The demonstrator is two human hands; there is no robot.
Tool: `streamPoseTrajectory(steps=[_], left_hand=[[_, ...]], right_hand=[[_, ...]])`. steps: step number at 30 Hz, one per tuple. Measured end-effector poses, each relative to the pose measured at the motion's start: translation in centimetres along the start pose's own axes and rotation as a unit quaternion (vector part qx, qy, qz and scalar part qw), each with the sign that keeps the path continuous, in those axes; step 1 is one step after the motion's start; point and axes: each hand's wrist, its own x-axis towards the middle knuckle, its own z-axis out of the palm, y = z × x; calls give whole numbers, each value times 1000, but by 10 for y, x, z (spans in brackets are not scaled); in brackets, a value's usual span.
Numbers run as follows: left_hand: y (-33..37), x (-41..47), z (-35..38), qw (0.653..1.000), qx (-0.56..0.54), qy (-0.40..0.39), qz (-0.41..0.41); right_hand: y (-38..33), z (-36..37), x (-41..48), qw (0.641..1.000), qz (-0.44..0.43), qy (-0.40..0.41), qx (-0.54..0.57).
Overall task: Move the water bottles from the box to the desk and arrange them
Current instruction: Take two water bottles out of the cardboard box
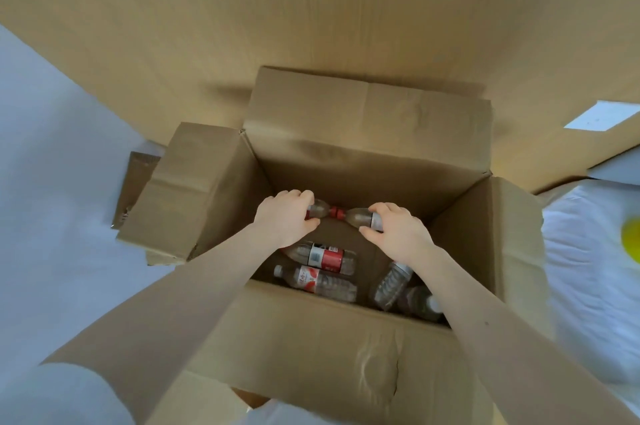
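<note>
Both arms reach into an open cardboard box (311, 324). The left grip (284, 217) holds one water bottle (319, 208) and the right grip (398, 230) holds a second bottle (360, 216), their red caps meeting. Four more bottles (322, 256) lie on the box floor.

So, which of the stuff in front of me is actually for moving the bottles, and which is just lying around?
For the job: cardboard box; left hand gripping one bottle; right hand gripping another bottle; red-label bottle, pink-label bottle, clear bottle and purple bottle lying inside.
Lying about: yellow object; white patch; flat cardboard scrap.
</note>
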Motion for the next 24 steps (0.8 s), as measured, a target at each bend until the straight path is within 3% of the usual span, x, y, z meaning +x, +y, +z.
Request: streamPoseTrajectory(steps=[9,16,24], left_hand=[[3,36,36,997,10,-79,-2],[-18,57,70,992,39,-118,21],[-40,82,109,984,7,-177,-18]], right_hand=[[25,41,38,996,26,-78,20],[24,71,53,995,34,-90,12],[31,103,79,993,18,-114,12]])
